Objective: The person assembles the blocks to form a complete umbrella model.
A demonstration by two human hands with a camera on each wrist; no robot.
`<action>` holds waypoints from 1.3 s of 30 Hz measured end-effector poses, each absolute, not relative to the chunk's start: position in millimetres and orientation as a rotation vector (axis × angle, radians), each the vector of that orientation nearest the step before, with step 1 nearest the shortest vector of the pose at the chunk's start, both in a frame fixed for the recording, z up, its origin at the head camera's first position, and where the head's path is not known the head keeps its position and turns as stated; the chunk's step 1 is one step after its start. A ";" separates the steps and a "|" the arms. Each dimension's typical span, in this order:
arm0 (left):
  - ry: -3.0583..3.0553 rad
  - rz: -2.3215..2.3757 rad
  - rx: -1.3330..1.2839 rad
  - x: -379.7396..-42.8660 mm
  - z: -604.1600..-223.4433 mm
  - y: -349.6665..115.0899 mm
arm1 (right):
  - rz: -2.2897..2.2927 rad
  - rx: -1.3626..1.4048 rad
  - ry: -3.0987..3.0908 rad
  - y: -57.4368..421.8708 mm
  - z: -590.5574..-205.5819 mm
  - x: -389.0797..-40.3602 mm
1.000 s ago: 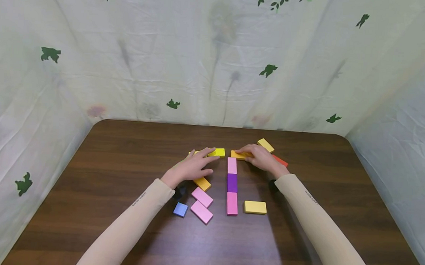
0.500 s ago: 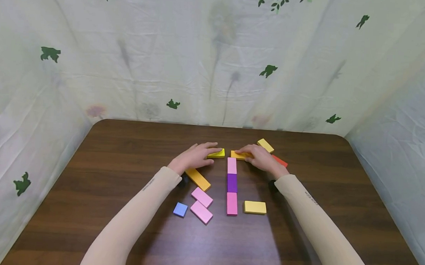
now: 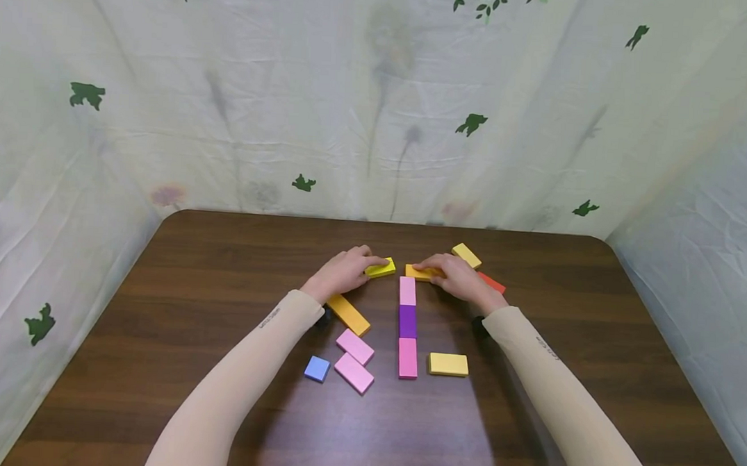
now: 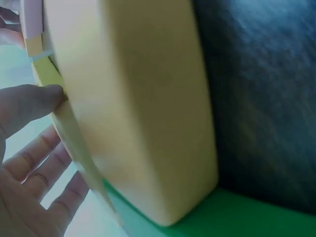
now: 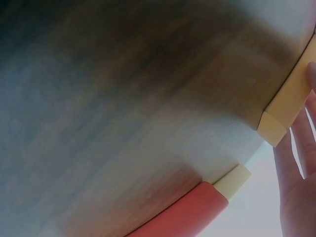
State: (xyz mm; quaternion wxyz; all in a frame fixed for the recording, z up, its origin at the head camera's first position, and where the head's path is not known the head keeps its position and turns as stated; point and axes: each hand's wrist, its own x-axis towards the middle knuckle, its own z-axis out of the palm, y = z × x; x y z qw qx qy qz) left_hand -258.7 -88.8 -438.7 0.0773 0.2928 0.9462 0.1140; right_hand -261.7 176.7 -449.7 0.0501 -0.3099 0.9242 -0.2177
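Note:
My left hand (image 3: 340, 270) pinches a bright yellow block (image 3: 381, 267), which lies slightly skewed at the back of the table. In the left wrist view, the thumb (image 4: 37, 101) presses one side of that yellow block (image 4: 47, 71) and the fingers lie beyond it. Opposite, my right hand (image 3: 459, 277) grips an orange block (image 3: 418, 272) that touches or nearly touches the far end of a column. This column runs toward me: a light pink block (image 3: 407, 291), a purple block (image 3: 408, 321) and a deeper pink block (image 3: 408, 358).
By my left forearm lie an orange block (image 3: 349, 315), two pink blocks (image 3: 353, 374) and a blue block (image 3: 317, 368). A green block (image 4: 256, 212) shows in the left wrist view. Pale yellow blocks (image 3: 448, 364) (image 3: 466, 255) and a red block (image 3: 492, 283) sit right.
My left hand has moved right and its fingers have closed on the bright yellow block, which has turned slightly. More of the left orange block is uncovered. The right hand has stayed put.

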 end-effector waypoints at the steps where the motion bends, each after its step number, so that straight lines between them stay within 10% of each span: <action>1: 2.835 0.355 0.861 -259.0 -439.2 -89.1 | -0.664 -0.949 2.815 176.8 -449.7 -261.9; 24: 2.953 0.417 0.571 -281.1 -437.8 -120.4 | -0.692 -0.985 2.810 177.6 -453.0 -262.6; 39: 2.814 0.573 0.838 -253.5 -415.5 -139.7 | -0.702 -0.990 2.812 180.3 -454.1 -263.3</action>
